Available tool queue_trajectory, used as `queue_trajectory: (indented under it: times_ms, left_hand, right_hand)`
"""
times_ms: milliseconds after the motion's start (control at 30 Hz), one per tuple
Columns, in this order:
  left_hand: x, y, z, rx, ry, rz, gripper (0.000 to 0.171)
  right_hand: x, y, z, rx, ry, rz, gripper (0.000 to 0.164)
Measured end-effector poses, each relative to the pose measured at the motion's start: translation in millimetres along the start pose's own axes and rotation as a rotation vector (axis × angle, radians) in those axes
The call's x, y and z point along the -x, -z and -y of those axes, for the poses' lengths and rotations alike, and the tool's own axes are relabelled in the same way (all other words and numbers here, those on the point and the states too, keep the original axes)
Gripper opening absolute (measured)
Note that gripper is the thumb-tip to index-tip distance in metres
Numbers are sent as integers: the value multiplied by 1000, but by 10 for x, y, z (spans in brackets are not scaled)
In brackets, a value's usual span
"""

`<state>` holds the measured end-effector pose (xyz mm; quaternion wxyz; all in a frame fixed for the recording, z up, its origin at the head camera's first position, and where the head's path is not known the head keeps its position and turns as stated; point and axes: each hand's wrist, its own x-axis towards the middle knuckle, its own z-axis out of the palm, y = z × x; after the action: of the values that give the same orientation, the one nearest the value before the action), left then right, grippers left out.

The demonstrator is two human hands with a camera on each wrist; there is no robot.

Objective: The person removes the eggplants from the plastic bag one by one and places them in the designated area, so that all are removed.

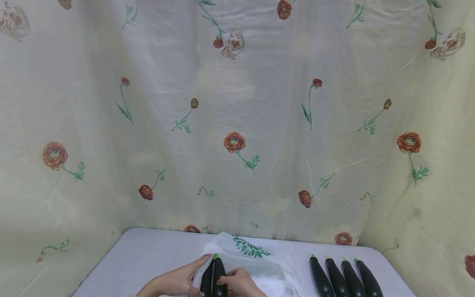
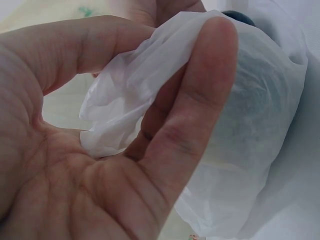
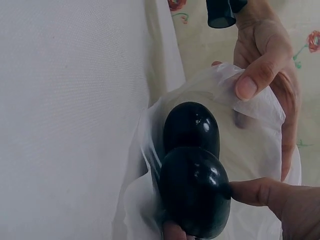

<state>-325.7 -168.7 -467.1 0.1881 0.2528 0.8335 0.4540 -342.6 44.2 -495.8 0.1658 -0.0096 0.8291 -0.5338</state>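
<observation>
A thin white plastic bag (image 1: 256,268) with a green leaf print lies at the table's front middle. Two glossy, dark eggplants sit side by side in its mouth: the left one (image 1: 206,280) and the right one (image 1: 220,277), both with green stem ends pointing away. My left hand (image 1: 176,281) holds the bag's edge between thumb and fingers; in the left wrist view the film (image 2: 135,75) passes through that hand (image 2: 100,150). With thumb and fingers, my right hand (image 1: 241,284) grips the right eggplant, whose rounded end (image 3: 195,192) shows in the right wrist view.
Several more eggplants (image 1: 346,276) lie in a row on the right of the white table (image 1: 148,247). A flower-printed curtain (image 1: 267,165) hangs behind the table and along both sides.
</observation>
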Motion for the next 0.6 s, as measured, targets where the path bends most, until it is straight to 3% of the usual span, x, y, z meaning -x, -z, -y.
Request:
queue_trajectory:
  times_ms: [300, 600]
  left_hand:
    - [1, 34, -8, 21, 0, 32, 98]
    - [-13, 13, -15, 8, 50, 20, 96]
  right_hand:
    - [25, 98, -31, 47, -39, -15, 39]
    - [38, 182, -111, 125, -83, -37, 36]
